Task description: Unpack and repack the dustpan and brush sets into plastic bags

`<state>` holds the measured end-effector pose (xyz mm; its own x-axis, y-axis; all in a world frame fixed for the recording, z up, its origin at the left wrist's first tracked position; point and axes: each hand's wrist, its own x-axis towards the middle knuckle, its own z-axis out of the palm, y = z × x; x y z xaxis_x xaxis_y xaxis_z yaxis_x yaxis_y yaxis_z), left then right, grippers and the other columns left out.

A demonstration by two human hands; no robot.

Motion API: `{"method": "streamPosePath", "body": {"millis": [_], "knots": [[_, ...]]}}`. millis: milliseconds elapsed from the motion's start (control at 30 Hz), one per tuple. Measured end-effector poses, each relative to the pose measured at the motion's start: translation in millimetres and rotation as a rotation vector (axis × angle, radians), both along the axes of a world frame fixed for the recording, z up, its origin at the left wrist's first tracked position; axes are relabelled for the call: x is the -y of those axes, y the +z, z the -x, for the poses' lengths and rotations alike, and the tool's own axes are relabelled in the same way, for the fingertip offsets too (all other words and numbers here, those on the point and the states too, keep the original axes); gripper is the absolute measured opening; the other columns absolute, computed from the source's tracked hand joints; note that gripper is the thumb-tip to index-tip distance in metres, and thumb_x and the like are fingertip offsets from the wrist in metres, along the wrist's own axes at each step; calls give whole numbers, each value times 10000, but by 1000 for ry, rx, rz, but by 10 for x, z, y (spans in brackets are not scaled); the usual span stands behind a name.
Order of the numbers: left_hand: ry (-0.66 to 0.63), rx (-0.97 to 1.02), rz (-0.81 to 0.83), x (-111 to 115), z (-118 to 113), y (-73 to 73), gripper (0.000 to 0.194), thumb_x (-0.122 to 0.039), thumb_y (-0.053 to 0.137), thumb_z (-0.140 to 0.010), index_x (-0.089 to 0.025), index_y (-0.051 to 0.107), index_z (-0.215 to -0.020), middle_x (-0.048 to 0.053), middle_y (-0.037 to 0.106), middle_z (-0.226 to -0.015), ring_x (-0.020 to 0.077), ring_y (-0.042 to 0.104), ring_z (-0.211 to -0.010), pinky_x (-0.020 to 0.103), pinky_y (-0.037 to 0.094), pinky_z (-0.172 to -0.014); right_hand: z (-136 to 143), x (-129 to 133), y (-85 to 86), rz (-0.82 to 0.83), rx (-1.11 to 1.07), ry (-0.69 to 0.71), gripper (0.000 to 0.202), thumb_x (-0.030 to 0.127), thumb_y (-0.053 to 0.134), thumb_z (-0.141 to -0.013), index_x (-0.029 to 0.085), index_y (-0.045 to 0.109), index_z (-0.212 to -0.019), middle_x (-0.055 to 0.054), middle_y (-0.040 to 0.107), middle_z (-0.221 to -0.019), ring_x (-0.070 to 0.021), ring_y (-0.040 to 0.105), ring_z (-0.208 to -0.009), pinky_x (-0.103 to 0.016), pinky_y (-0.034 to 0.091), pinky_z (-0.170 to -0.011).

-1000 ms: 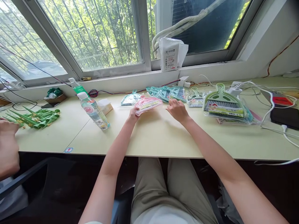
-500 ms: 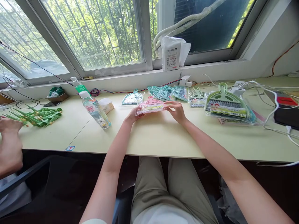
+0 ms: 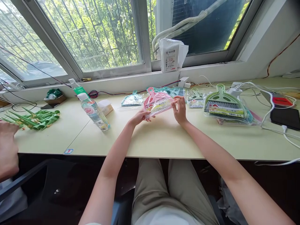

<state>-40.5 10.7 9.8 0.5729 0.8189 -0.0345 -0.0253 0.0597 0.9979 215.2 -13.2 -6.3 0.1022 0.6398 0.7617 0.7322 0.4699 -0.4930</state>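
A pink dustpan and brush set (image 3: 158, 102) in a clear plastic bag is held up over the table, tilted with its right side higher. My left hand (image 3: 140, 118) grips its lower left corner, fingers beneath and thumb hidden. On the right edge, my right hand (image 3: 179, 110) pinches the bag between thumb and fingers. Behind it lie bagged teal dustpan sets (image 3: 174, 91), partly covered by the pink one. A smaller teal set (image 3: 132, 98) lies to the left, and a small green set (image 3: 195, 98) to the right. Farther right, a larger green set (image 3: 222, 104) tops a stack.
Two plastic bottles (image 3: 93, 112) stand at left beside a tissue box (image 3: 105, 107). Green folded leaf pieces (image 3: 35, 118) lie near another person's hand (image 3: 8, 134). White cables (image 3: 269, 103) and a black case (image 3: 284, 117) occupy the right end. A wrapped box (image 3: 170, 57) stands on the sill.
The pink set has been raised and tipped, its right side going up, so more of its face shows. Both hands stay on it; the right one has risen slightly.
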Motion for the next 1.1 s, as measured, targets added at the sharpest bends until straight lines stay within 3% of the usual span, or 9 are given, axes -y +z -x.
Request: {"method": "streamPosePath", "body": {"millis": [67, 233, 333, 400, 500, 600, 733, 933, 1100], "knots": [[-3, -22, -3, 20, -30, -13, 386, -288, 686, -807, -113, 597, -1140, 138, 744, -920, 151, 678, -601, 236, 526, -537, -3, 14, -1, 21, 6, -15, 343, 380, 298, -998, 229, 594, -1083, -145, 614, -1187, -295, 544, -1157, -471, 365, -994], [-16, -4, 159, 81, -176, -92, 462, -144, 751, -685, -136, 614, -1127, 125, 732, -1041, 189, 711, -805, 243, 564, -621, -59, 42, 73, 108, 12, 40, 460, 510, 309, -995, 240, 676, -936, -58, 708, -820, -249, 644, -875, -454, 342, -1019], [2, 57, 192, 58, -189, -93, 410, -124, 721, -691, -116, 628, -1091, 117, 733, -983, 178, 695, -740, 245, 554, -572, -136, 46, 191, 152, 21, 209, 677, 633, 174, -973, 247, 727, -910, -72, 729, -927, -259, 636, -998, -425, 373, -1008], [104, 89, 197, 13, -150, -69, 304, -111, 678, -704, -100, 637, -1005, 85, 721, -834, 144, 644, -608, 235, 518, -495, -179, 36, 251, 191, 33, 390, 727, 707, 171, -936, 256, 736, -1010, -68, 725, -1085, -271, 600, -1130, -419, 396, -1007], [328, 123, 243, -61, -68, -31, 122, -94, 619, -723, -112, 613, -843, 25, 620, -605, 94, 536, -460, 198, 427, -408, -180, 0, 242, 223, 115, 517, 638, 740, 460, -846, 272, 668, -1227, -61, 665, -1283, -296, 543, -1249, -436, 399, -1027], [430, 122, 286, -102, -7, -15, 65, -96, 607, -723, -133, 573, -765, 13, 567, -535, 70, 467, -388, 183, 340, -359, -108, -43, 132, 193, 222, 430, 531, 547, 670, -818, 268, 650, -1269, -74, 666, -1288, -290, 576, -1215, -440, 398, -1024], [311, 39, 279, -102, 38, -14, 46, -170, 598, -758, -125, 593, -765, 70, 633, -578, 68, 423, -341, 199, 307, -334, -25, -77, -18, 195, 245, 318, 237, 344, 549, -935, 284, 757, -1033, -44, 735, -1152, -252, 636, -1116, -428, 400, -987], [173, -41, 227, -84, 79, -23, 176, -234, 625, -822, -116, 651, -949, 118, 723, -803, 175, 690, -617, 244, 539, -548, -29, -101, -95, 246, 96, 225, 272, 315, 503, -940, 276, 770, -905, -13, 784, -910, -210, 702, -876, -434, 349, -1039], [125, -91, 159, -36, 52, -39, 290, -146, 714, -749, -118, 608, -1017, 90, 709, -803, 174, 715, -664, 205, 522, -554, -26, -133, -146, 260, 82, 178, 237, 303, 543, -905, 255, 769, -858, -27, 771, -858, -220, 678, -829, -427, 412, -984]]}}
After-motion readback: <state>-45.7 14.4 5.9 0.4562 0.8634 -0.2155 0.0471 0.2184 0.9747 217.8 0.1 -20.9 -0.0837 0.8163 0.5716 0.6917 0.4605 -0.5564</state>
